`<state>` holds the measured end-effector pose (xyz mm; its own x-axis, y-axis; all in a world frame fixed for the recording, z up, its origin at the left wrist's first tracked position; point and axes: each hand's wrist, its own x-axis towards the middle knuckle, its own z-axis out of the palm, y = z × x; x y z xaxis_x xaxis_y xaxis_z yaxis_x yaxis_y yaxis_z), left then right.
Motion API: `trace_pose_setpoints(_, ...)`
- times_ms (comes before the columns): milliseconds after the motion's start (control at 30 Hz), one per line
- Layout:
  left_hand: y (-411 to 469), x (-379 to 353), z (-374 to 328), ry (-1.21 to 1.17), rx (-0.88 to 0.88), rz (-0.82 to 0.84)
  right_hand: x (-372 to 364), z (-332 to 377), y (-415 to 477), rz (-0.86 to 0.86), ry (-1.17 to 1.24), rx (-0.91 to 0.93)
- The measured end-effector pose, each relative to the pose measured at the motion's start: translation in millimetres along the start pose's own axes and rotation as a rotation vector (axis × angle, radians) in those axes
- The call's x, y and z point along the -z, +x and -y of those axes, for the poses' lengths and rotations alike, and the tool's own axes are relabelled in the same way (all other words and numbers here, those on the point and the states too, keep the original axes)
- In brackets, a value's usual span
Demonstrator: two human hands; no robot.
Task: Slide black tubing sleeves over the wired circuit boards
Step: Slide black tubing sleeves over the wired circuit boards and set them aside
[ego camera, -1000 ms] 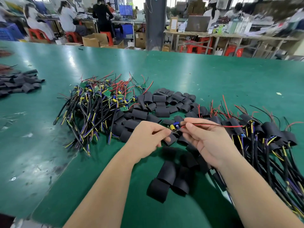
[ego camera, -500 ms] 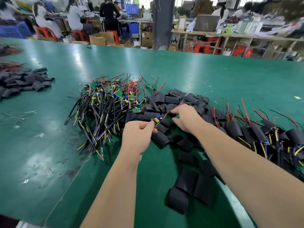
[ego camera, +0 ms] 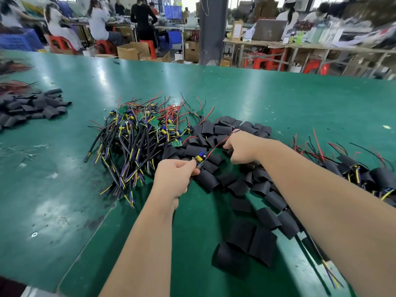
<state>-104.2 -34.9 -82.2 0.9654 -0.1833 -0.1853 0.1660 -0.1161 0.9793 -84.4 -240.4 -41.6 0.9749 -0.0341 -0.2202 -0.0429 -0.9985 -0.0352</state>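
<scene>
Green matting covers the desk (ego camera: 257,93), glossy with streaks of window glare and scuffed toward the near left. Beyond its far edge the room is a workshop: a dark pillar (ego camera: 212,28), red stools (ego camera: 62,42), cardboard boxes (ego camera: 128,51) and people (ego camera: 98,22) at other benches, all smeared by blur toward the right.

On the desk lies a heap of wired boards (ego camera: 137,142) with no covering, their cables fanned toward the left. Just beside it, loose black sleeves (ego camera: 225,129) spread in a band that runs toward the near edge. Farther right, sleeved boards (ego camera: 353,170) lie in a tangle that the right forearm partly covers and the frame cuts off. A smaller pile (ego camera: 32,108) of black sleeves sits well apart at the far left.

The left hand (ego camera: 173,176) has its fingers pinched together on the lower end of a small circuit board (ego camera: 200,159), held just above the sleeves. A red wire (ego camera: 222,140) runs from the board up over the right hand (ego camera: 242,148). That hand rests knuckles-up on the sleeve band; its fingers curl under and out of sight, so whether they grip a sleeve cannot be told.
</scene>
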Motion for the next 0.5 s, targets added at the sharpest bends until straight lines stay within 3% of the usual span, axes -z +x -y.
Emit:
trace_pose_setpoints(300, 6.3, 3.0, 4.9, -0.052, 0.045, 0.072, 6.8, -9.7, 0.8, -0.030, 0.034, 0.022)
trace_pose_setpoints(500, 5.9, 3.7, 3.5, -0.091, 0.068, 0.108, -7.6, -10.2, -13.6, -0.434, 0.176, 0.009)
